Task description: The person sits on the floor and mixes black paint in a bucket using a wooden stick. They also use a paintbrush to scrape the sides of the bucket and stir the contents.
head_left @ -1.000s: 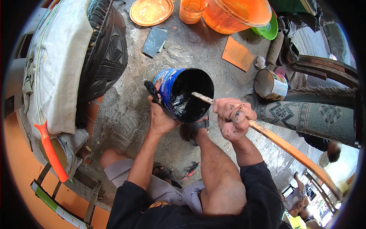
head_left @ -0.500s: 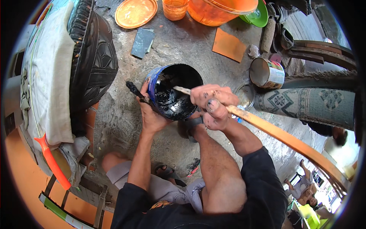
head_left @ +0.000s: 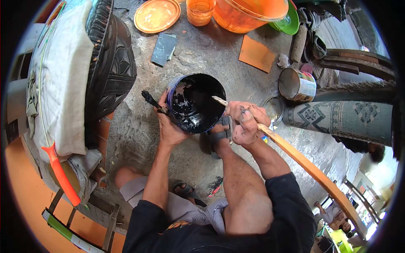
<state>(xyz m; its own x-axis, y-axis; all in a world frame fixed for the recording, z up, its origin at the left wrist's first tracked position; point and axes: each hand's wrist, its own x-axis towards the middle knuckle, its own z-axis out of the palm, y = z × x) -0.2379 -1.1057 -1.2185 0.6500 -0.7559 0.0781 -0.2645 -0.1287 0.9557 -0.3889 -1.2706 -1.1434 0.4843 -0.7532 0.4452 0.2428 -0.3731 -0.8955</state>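
A round can [head_left: 172, 89] with a blue outer wall is tilted so that its mouth faces me. Glossy black paint [head_left: 192, 120] coats its inside. My left hand [head_left: 171, 130] is closed around the can's left side and underside. A brush [head_left: 149, 98] clotted with black sticks out to the left between that hand's fingers and the can. My right hand [head_left: 248, 121], smudged with black, is wrapped around a long wooden stick [head_left: 314, 170]. The stick's pale tip reaches over the right part of the can's mouth; its long end runs down to the right.
Beyond the can lie a grey sheet [head_left: 164, 49] and an orange sheet [head_left: 256, 54], with an orange lid [head_left: 157, 16], cup [head_left: 199, 12] and basin [head_left: 236, 19] farther back. To the right are an open tin [head_left: 296, 84] and a rolled carpet [head_left: 337, 120]. A carved black piece [head_left: 116, 67] stands left.
My right hand and the stick have shifted right, the tip moving from the middle of the can's mouth towards its right rim. My left hand keeps hold of the can. The view has shifted slightly.
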